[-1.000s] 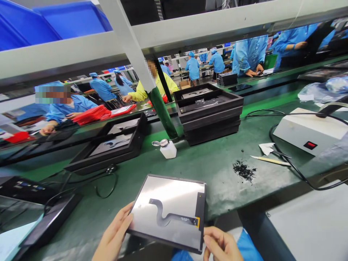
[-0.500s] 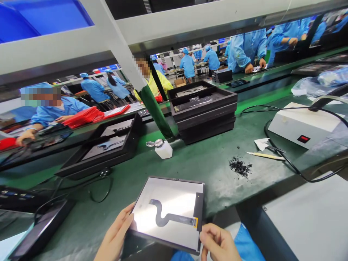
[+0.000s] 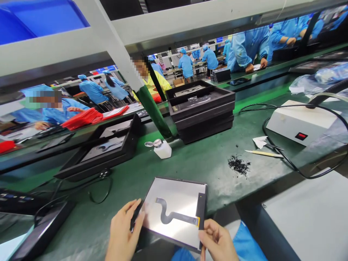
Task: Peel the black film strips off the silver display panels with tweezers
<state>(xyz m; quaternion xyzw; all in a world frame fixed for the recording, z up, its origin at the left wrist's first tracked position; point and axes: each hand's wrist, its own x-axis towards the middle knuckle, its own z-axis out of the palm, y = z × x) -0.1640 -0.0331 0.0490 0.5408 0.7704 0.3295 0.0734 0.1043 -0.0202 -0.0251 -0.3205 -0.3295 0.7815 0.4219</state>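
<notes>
This is a factory assembly floor, with workstations set along long lines. A green tabletop [image 3: 190, 159] runs beneath a pale metal shelf frame [image 3: 174, 29] that carries blue bins [image 3: 49, 18]. On the tabletop stand stacked black trays [image 3: 202, 116], with flat panels and ribbon cables in the open top one, a small white pump-top bottle [image 3: 163, 149], a white boxy device [image 3: 301, 125] with a lit red switch, and a pile of black scraps [image 3: 238, 165]. Beyond the frame, people in blue smocks [image 3: 185, 65], several wearing matching caps, sit or stand at further benches, and one person wears yellow [image 3: 159, 82]. Red sleeves or folders [image 3: 83, 119] lie in a heap near one seated worker [image 3: 63, 108].
</notes>
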